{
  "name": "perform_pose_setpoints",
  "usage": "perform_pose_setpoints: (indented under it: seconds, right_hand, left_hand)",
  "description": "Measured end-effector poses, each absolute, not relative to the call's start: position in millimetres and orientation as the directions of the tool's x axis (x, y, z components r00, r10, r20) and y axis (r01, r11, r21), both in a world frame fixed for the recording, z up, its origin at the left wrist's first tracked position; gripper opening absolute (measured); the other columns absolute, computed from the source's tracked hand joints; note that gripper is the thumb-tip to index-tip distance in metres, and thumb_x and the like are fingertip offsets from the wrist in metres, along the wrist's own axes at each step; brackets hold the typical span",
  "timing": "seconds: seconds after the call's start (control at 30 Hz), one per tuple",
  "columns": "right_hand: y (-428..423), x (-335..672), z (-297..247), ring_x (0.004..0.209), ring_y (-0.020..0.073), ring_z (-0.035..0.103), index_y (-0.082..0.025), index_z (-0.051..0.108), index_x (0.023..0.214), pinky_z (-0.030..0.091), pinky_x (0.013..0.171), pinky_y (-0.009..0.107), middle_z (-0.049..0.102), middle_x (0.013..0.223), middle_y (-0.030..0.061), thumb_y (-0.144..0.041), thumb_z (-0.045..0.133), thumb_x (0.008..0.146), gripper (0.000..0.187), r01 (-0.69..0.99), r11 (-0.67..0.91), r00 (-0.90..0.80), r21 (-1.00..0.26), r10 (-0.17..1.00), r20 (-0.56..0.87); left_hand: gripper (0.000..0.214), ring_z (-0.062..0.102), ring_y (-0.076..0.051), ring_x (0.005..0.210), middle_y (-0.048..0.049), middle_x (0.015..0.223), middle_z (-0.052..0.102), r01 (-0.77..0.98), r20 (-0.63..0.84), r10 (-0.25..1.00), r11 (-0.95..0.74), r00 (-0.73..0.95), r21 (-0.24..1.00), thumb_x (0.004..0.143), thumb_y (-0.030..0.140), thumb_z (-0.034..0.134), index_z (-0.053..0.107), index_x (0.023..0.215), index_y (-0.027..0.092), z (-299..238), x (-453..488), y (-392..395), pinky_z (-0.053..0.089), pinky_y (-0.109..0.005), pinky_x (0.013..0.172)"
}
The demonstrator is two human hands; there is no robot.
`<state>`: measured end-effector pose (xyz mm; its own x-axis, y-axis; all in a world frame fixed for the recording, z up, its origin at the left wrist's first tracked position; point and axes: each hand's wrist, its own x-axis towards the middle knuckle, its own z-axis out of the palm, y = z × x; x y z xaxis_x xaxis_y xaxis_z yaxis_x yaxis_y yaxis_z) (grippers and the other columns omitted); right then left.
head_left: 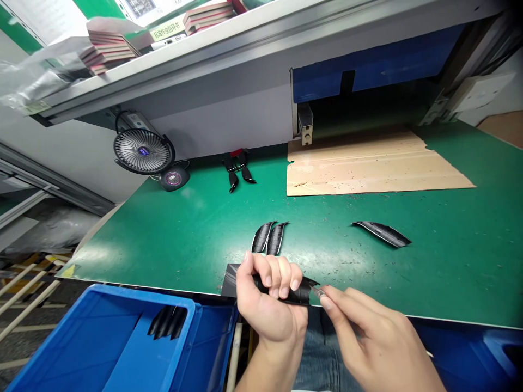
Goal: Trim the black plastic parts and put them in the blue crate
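My left hand (272, 296) is wrapped round a black curved plastic part (300, 294), held at the front edge of the green table. The fingers cover the part's middle. My right hand (376, 326) pinches a small metal blade (318, 292) between thumb and forefinger. Its tip is at the right end of the black part; whether it touches cannot be made out. Just beyond my left hand, two black curved parts (269, 238) lie side by side, and another curved part (382, 233) lies alone to the right.
A blue bin (190, 316) with several black parts (167, 321) stands at lower left. Behind are a small fan (144, 151), a group of black pieces (239, 169) and a cardboard sheet (376, 166) on the green table (196, 228). A shelf (245, 38) overhangs the back.
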<state>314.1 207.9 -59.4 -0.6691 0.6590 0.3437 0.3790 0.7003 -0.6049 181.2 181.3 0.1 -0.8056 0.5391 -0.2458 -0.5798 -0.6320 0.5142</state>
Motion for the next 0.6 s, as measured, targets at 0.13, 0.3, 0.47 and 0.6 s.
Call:
perform_pose_setpoints:
  seconds: [0.13,0.3,0.47,0.6]
  right_hand:
    - [207.7,316.3,-59.5,0.061,0.0133,0.058,-0.018,0.062,0.108,0.042,0.059,0.026,0.063,0.077,0.0011,-0.021,0.054,0.091,0.019,0.366,0.855,-0.615,-0.367,0.518,0.595]
    - [206.5,312.1,-57.0,0.069,0.0128,0.062,-0.022,0.064,0.105,0.050,0.063,0.020,0.066,0.086,0.0017,-0.019,0.065,0.084,0.021,0.260,0.647,-0.342,-0.717,0.756,0.559]
    - [207.7,298.2,-54.4,0.062,0.0112,0.064,-0.028,0.068,0.099,0.054,0.060,0.015,0.069,0.087,-0.0019,-0.031,0.064,0.084,0.017,0.154,0.346,-0.462,-0.926,0.853,0.242]
    - [199.8,296.3,-47.4,0.058,0.0130,0.064,-0.025,0.073,0.079,0.053,0.053,0.014,0.070,0.074,-0.0018,-0.036,0.072,0.075,0.012,0.183,0.229,-0.287,-0.956,0.943,0.170]
  left_hand:
    - [0.041,0.017,-0.007,0.036,0.0071,0.041,0.015,-0.640,-0.366,0.525,-0.630,-0.768,0.440,0.083,0.028,0.049,0.031,0.048,0.018,-4.2,174.9,184.6,0.026,-0.020,0.037]
    - [0.036,0.021,-0.005,0.034,0.0084,0.043,0.016,-0.722,-0.483,0.554,-0.624,-0.678,0.298,0.083,0.024,0.050,0.033,0.052,0.017,-11.1,166.5,187.3,0.027,-0.018,0.038]
    - [0.034,0.025,-0.004,0.033,0.0089,0.043,0.017,-0.778,-0.530,0.606,-0.601,-0.593,0.184,0.083,0.022,0.049,0.033,0.053,0.017,-13.0,167.7,192.9,0.027,-0.017,0.038]
    - [0.033,0.026,-0.004,0.033,0.0089,0.043,0.018,-0.786,-0.579,0.598,-0.604,-0.555,0.130,0.083,0.021,0.048,0.033,0.054,0.017,-15.5,164.6,195.8,0.027,-0.016,0.037]
